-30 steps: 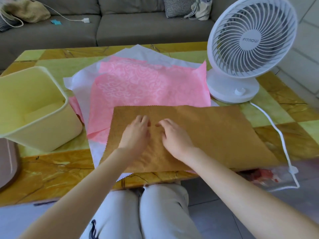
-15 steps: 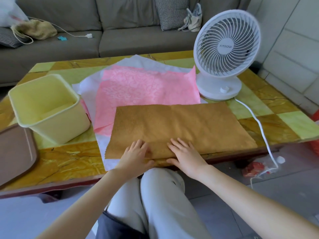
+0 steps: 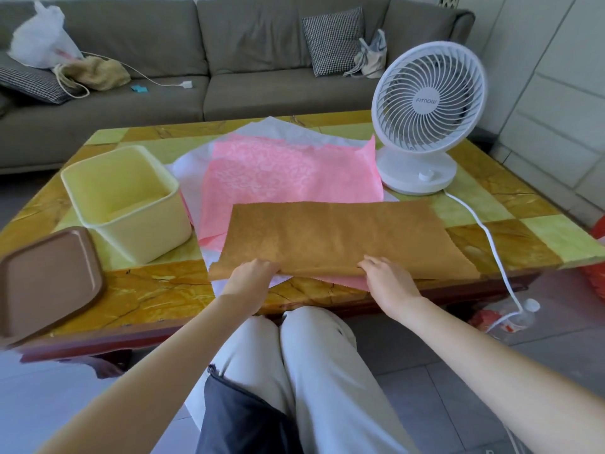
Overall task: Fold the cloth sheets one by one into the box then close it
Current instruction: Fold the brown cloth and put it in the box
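A brown cloth sheet [image 3: 334, 234], folded into a long strip, lies across the near part of the table on top of a pink patterned sheet [image 3: 288, 172] and a white sheet [image 3: 278, 129]. My left hand [image 3: 250, 276] grips the brown sheet's near edge toward its left end. My right hand [image 3: 384, 276] grips the same edge nearer the middle, and the edge is lifted a little off the pink sheet. The pale yellow box [image 3: 131, 204] stands open to the left of the sheets. Its brown lid [image 3: 45, 276] lies flat at the table's near left corner.
A white desk fan [image 3: 425, 116] stands at the right back of the table, its white cable [image 3: 491, 247] running over the table edge to the floor. A grey sofa [image 3: 229, 60] with bags and cushions is behind. My knees are under the near table edge.
My hands slid from the middle of the brown sheet back to its near edge, moved apart and curled under it, lifting that edge. The camera pulled back and up.
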